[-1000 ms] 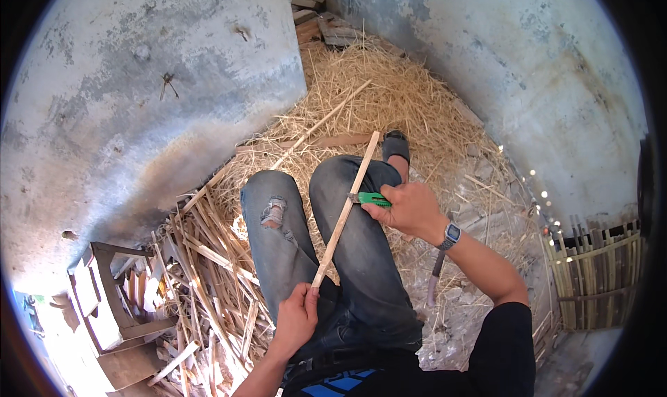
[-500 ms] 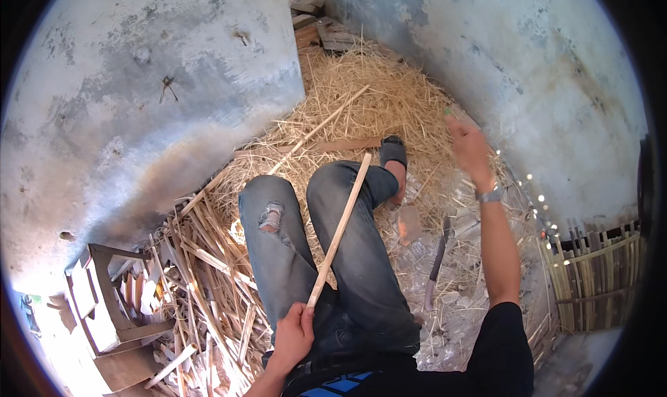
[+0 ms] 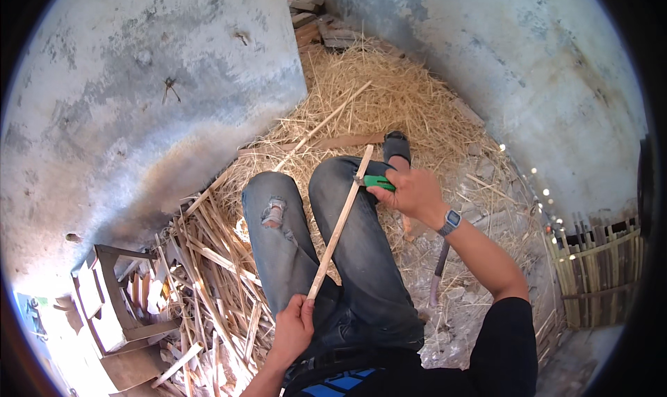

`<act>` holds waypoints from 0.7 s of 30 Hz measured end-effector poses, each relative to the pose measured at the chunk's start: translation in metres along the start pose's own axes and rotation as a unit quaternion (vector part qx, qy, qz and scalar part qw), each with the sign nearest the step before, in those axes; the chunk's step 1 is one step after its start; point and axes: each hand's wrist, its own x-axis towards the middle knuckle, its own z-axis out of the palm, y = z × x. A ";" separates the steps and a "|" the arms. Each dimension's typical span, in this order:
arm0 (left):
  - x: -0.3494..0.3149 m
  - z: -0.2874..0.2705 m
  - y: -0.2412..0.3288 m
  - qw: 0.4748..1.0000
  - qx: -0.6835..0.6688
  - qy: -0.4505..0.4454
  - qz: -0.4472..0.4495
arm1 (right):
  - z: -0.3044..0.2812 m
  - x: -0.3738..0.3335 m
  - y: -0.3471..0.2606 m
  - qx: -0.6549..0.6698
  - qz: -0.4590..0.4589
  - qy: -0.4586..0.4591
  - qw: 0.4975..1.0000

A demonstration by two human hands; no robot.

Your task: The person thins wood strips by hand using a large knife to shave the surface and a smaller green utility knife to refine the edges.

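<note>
A long pale bamboo strip (image 3: 338, 234) slants up across my thighs, its far end beyond my right knee. My left hand (image 3: 294, 325) is closed around the near end, close to my waist. In my right hand (image 3: 415, 194) is a green-handled utility knife (image 3: 379, 182), gripped with the fingers wrapped round it. The front of the knife meets the strip near its far end; the blade itself is too small to make out.
Bamboo strips (image 3: 215, 282) are heaped left of my legs, beside a wooden frame (image 3: 111, 307). Shavings (image 3: 375, 84) cover the floor ahead. A dark-handled tool (image 3: 440, 272) lies right of my thigh. A woven bamboo panel (image 3: 597, 275) leans by the right wall (image 3: 528, 84).
My right hand has come down and left from beside the right wall, bringing the utility knife against the strip. My left hand keeps its hold, nearly still.
</note>
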 end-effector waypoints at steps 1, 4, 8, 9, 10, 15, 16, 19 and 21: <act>0.000 -0.001 0.002 1.000 0.001 -0.007 -0.007 | 0.014 0.004 0.022 -0.030 -0.051 0.093 0.994; -0.026 0.000 -0.036 0.999 0.035 0.006 0.022 | 0.007 0.002 0.169 -0.101 0.152 0.089 0.979; -0.042 0.011 -0.042 1.000 0.020 0.006 0.010 | -0.049 0.017 0.161 0.043 0.305 0.118 0.944; -0.038 0.011 -0.034 1.000 0.016 0.001 0.002 | -0.045 0.019 0.139 0.046 0.278 0.113 0.953; -0.025 0.010 -0.024 1.000 0.013 0.004 0.005 | -0.049 0.028 0.117 0.069 0.276 0.054 0.957; -0.017 0.003 -0.019 0.999 0.034 -0.011 0.008 | -0.037 0.011 0.025 0.222 0.197 -0.017 0.955; -0.017 0.003 -0.019 0.999 0.034 -0.007 0.012 | -0.029 0.003 0.016 0.218 0.175 -0.021 0.960; -0.019 0.006 -0.018 1.000 0.027 0.003 0.014 | -0.019 -0.021 -0.010 0.150 0.103 -0.069 0.981; -0.019 0.007 -0.016 1.000 0.016 0.006 0.013 | -0.009 -0.036 -0.017 0.146 0.080 -0.067 0.984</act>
